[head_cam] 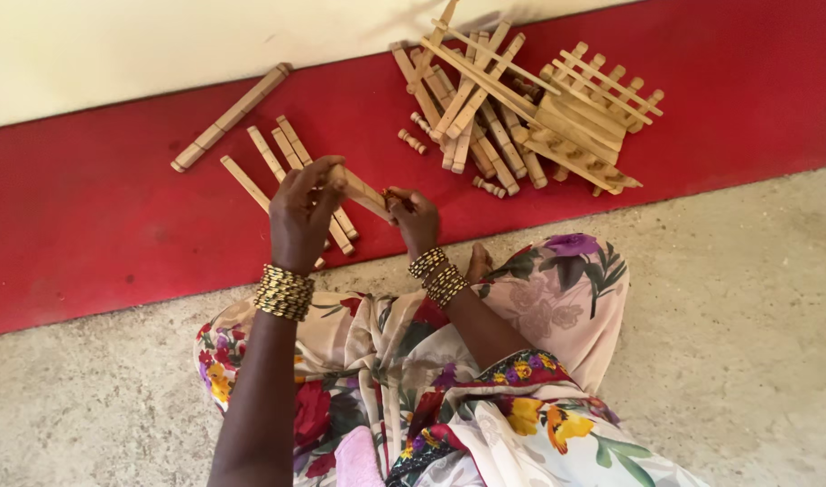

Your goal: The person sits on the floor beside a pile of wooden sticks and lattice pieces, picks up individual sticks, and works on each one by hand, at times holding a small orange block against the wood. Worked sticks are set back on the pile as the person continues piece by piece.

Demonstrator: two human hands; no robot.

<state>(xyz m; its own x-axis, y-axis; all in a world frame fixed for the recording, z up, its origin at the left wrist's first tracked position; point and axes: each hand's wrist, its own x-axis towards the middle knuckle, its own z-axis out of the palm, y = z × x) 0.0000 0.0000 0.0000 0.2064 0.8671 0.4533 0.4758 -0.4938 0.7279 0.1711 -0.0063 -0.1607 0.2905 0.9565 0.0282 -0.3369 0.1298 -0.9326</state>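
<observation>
I hold a flat wooden slat (361, 191) between both hands, above the red floor strip. It is pale brown, long and narrow, and it slopes from its higher, farther end at my left hand (303, 216) down to the right. My left fingers pinch that end from above. My right hand (415, 219) closes on the lower right end, where something small and dark shows at my fingertips; I cannot tell what it is. The slat's middle stretch shows bare between my hands.
</observation>
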